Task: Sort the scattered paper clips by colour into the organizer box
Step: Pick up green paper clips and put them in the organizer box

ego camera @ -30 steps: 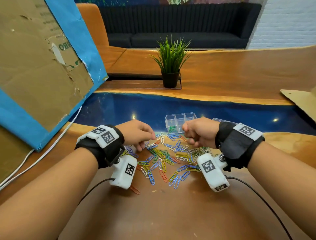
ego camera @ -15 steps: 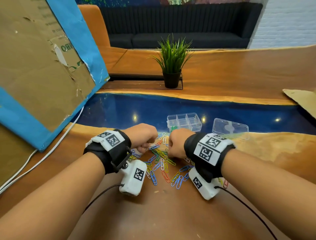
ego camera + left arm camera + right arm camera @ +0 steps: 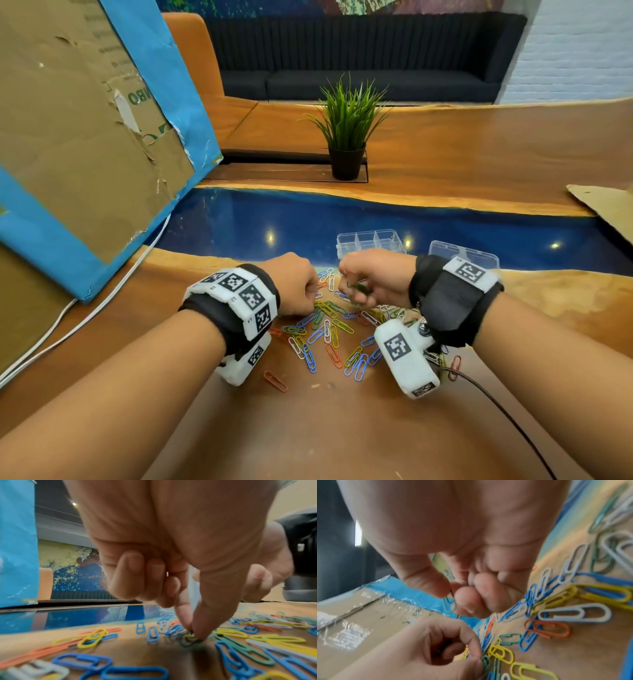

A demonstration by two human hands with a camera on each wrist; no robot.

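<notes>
Fingers of the left hand [image 3: 173, 555] pinch a green paper clip [image 3: 188, 639] in the scattered paper clips [image 3: 329, 332] mid-desk; the right hand [image 3: 375, 277] pinches green clips [image 3: 449, 603] above them. Beyond, toward the desk's far edge, sits the organizer box [image 3: 368, 240].

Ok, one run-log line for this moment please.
left hand: pinching green clip on table | right hand: holding green clip lifted | organizer box: open, behind pile
</notes>
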